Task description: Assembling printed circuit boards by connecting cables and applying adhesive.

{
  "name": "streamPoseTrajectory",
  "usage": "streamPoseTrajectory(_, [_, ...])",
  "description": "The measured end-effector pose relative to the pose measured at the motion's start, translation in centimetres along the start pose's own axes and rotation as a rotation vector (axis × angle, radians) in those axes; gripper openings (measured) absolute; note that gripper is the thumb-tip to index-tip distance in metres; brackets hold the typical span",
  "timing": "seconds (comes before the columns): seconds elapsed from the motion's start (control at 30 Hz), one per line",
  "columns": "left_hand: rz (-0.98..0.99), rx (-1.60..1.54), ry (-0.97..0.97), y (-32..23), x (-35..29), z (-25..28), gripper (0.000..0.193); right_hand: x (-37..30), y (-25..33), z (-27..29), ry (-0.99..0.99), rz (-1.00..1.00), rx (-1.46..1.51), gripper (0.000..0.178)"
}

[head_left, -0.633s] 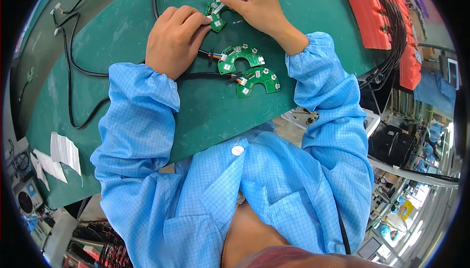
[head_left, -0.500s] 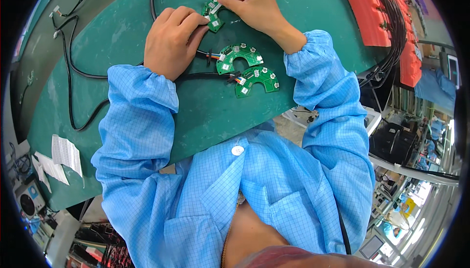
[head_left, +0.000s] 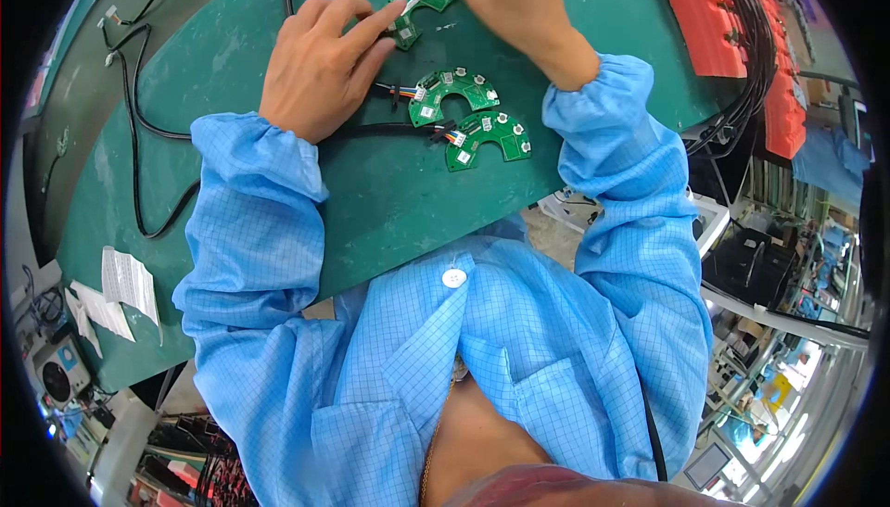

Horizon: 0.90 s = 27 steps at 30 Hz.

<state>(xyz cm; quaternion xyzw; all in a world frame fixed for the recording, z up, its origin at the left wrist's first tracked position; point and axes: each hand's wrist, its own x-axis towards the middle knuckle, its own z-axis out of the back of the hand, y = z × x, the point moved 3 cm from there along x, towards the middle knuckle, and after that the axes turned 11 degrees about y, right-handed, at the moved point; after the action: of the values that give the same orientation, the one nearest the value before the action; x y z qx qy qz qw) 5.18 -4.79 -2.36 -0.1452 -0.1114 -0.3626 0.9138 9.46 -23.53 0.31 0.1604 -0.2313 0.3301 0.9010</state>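
Three green, arc-shaped circuit boards lie on the green table. My left hand (head_left: 324,67) is at the left end of the farthest circuit board (head_left: 408,34), its index finger and thumb closed against that end. A narrow white strip (head_left: 416,1) lies slantwise across this board, near my index fingertip. To the right, my right hand (head_left: 519,2) is lifted off the board, thumb apart and nothing visible in it; the other fingertips run out of view. Nearer to me are the middle circuit board (head_left: 473,90) and the nearest circuit board (head_left: 487,150), each with coloured wires plugged in at its left.
Black cables (head_left: 136,127) loop over the left part of the table (head_left: 408,220). Torn white paper pieces (head_left: 130,280) lie at the left edge. At the far right, red foam blocks (head_left: 700,25) stand beside a bundle of black cables (head_left: 756,44).
My right hand has let go of the far board and moved right. My left index finger has shifted up along the board's end, near the white strip.
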Motion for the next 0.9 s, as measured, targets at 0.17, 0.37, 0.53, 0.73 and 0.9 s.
streamPoseTrajectory(0.17, [-0.323,-0.249,0.102,-2.0,-0.7,2.3,0.029,-1.8,-3.7,-0.4,0.008,-0.427,0.861,0.045])
streamPoseTrajectory(0.37, [-0.244,-0.308,0.052,-2.2,-0.5,-0.2,0.021,-1.7,-3.6,-0.3,0.058,-0.473,1.223,0.038])
streamPoseTrajectory(0.53, [-0.018,-0.167,-0.089,-2.7,0.0,-0.7,0.018,-1.6,-1.8,-0.4,0.302,-0.464,1.286,0.036])
streamPoseTrajectory(0.73, [-0.009,-0.179,-0.090,-2.3,0.0,-0.9,0.017,-2.0,-1.6,-2.6,0.334,-0.390,1.171,0.038])
streamPoseTrajectory(0.9, [-0.012,-0.161,-0.109,-2.2,-0.1,-0.9,0.017,-1.3,-1.1,-2.9,0.434,-0.331,1.069,0.039])
